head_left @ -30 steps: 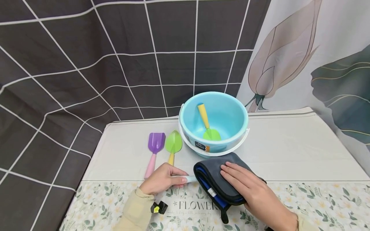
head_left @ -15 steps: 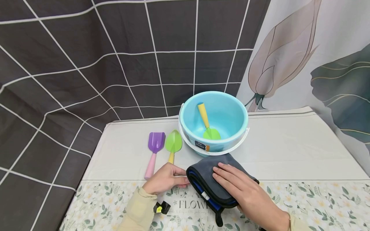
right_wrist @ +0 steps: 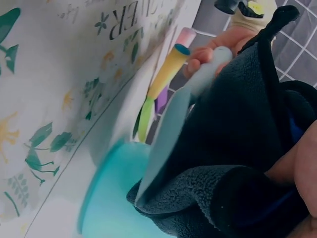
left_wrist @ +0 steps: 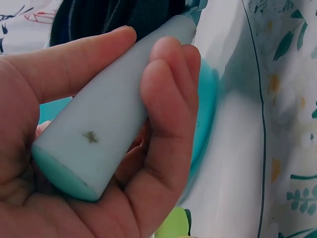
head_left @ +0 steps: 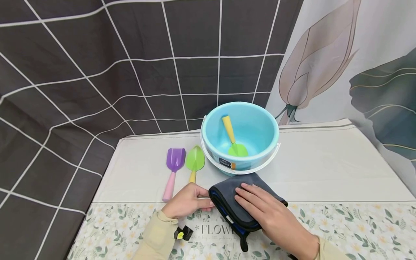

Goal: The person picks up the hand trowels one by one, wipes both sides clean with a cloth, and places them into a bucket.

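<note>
My left hand point(head_left: 186, 202) grips the pale blue handle of a toy shovel point(left_wrist: 104, 109), its thumb and fingers curled round it. In the right wrist view the shovel's light blue blade point(right_wrist: 166, 136) lies against a folded grey cloth point(right_wrist: 237, 104) with black edging and a blue inner side. From above, the cloth point(head_left: 227, 187) hides the blade. My right hand point(head_left: 273, 216) holds the cloth, fingers lying across its top; its thumb is hidden in the head view. Both hands are in front of a light blue bucket point(head_left: 256, 126).
A green shovel with a yellow handle point(head_left: 229, 130) stands inside the bucket. On the table to the left lie a purple shovel with a pink handle point(head_left: 175, 160) and a green trowel point(head_left: 195, 159). The table cover point(head_left: 341, 162) is white with a floral front. Dark checked fabric point(head_left: 195, 76) hangs behind.
My right hand has slid the cloth leftwards and slightly up along the shovel, so the pale handle no longer shows beside it in the head view. My left hand has shifted only slightly right.
</note>
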Action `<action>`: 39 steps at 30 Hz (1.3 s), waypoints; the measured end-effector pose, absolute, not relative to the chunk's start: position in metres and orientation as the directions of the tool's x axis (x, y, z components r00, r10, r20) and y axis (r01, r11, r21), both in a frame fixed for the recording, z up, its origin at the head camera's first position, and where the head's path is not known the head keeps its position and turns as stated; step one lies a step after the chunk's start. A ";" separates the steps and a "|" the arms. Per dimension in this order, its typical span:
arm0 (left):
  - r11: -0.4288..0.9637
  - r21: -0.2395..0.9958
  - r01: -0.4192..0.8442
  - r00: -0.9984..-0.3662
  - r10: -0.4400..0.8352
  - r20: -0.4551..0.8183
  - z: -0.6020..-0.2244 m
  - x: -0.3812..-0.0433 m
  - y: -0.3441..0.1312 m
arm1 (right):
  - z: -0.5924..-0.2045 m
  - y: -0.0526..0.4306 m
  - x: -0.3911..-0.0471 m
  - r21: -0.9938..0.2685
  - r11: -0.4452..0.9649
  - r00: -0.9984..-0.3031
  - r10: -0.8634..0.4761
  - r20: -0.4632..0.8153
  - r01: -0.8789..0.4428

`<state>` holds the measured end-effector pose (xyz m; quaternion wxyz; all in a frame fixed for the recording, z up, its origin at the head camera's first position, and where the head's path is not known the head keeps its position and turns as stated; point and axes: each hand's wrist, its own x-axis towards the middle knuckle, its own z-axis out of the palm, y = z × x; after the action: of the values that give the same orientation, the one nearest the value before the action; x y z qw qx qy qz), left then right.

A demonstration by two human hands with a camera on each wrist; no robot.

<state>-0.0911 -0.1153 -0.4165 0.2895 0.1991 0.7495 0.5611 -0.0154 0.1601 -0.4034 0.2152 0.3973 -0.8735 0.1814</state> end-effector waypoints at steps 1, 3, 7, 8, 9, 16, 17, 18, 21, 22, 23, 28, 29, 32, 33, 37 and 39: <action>0.299 0.954 -0.014 -0.754 0.624 -0.206 -0.417 -0.091 -0.115 | -0.404 0.160 -0.016 -0.139 0.620 -0.590 -0.618 0.520 -0.772; 0.315 0.949 0.011 -0.755 0.625 -0.199 -0.417 -0.092 -0.116 | -0.406 0.160 -0.017 -0.122 0.626 -0.587 -0.622 0.518 -0.770; 0.336 0.941 0.045 -0.756 0.627 -0.189 -0.417 -0.093 -0.116 | -0.409 0.158 -0.019 -0.094 0.620 -0.565 -0.629 0.533 -0.779; 0.342 0.938 0.051 -0.756 0.627 -0.188 -0.417 -0.093 -0.116 | -0.410 0.158 -0.020 -0.086 0.619 -0.561 -0.633 0.534 -0.781; 0.346 0.937 0.052 -0.756 0.626 -0.190 -0.417 -0.093 -0.116 | -0.411 0.158 -0.020 -0.083 0.619 -0.561 -0.637 0.529 -0.781; 0.359 0.932 0.038 -0.758 0.619 -0.208 -0.416 -0.093 -0.115 | -0.415 0.159 -0.021 -0.028 0.640 -0.590 -0.691 0.418 -0.768; 0.353 0.935 0.040 -0.755 0.624 -0.203 -0.416 -0.093 -0.115 | -0.415 0.159 -0.022 -0.018 0.641 -0.592 -0.698 0.403 -0.767; 0.352 0.935 0.046 -0.754 0.626 -0.199 -0.416 -0.093 -0.115 | -0.415 0.159 -0.022 -0.008 0.642 -0.593 -0.703 0.391 -0.766; 0.345 0.937 0.058 -0.752 0.632 -0.187 -0.417 -0.093 -0.115 | -0.416 0.159 -0.023 0.010 0.643 -0.594 -0.712 0.374 -0.766; 0.342 0.938 0.059 -0.751 0.634 -0.184 -0.417 -0.093 -0.115 | -0.416 0.159 -0.023 0.012 0.644 -0.595 -0.712 0.373 -0.765; 0.337 0.940 0.057 -0.751 0.635 -0.182 -0.417 -0.093 -0.115 | -0.416 0.159 -0.023 0.012 0.645 -0.595 -0.712 0.373 -0.764; 0.318 0.947 0.043 -0.750 0.636 -0.180 -0.417 -0.093 -0.115 | -0.418 0.160 -0.024 0.002 0.647 -0.604 -0.713 0.356 -0.762; 0.314 0.948 0.042 -0.749 0.638 -0.178 -0.417 -0.093 -0.115 | -0.418 0.161 -0.024 -0.002 0.647 -0.607 -0.714 0.348 -0.762; 0.308 0.950 0.042 -0.748 0.641 -0.175 -0.417 -0.093 -0.115 | -0.419 0.162 -0.024 -0.010 0.647 -0.615 -0.719 0.324 -0.762; 0.302 0.952 0.040 -0.747 0.642 -0.173 -0.417 -0.093 -0.115 | -0.419 0.163 -0.024 -0.013 0.648 -0.617 -0.720 0.318 -0.762; 0.293 0.955 0.040 -0.747 0.644 -0.166 -0.419 -0.093 -0.115 | -0.419 0.164 -0.024 -0.012 0.650 -0.622 -0.722 0.302 -0.760; 0.300 0.953 0.045 -0.749 0.641 -0.167 -0.419 -0.093 -0.115 | -0.418 0.164 -0.025 -0.013 0.651 -0.624 -0.722 0.298 -0.759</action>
<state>-0.0935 -0.1150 -0.4191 0.2728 0.2262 0.7588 0.5465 -0.0246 0.1642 -0.4181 0.1340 0.4121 -0.8986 0.0689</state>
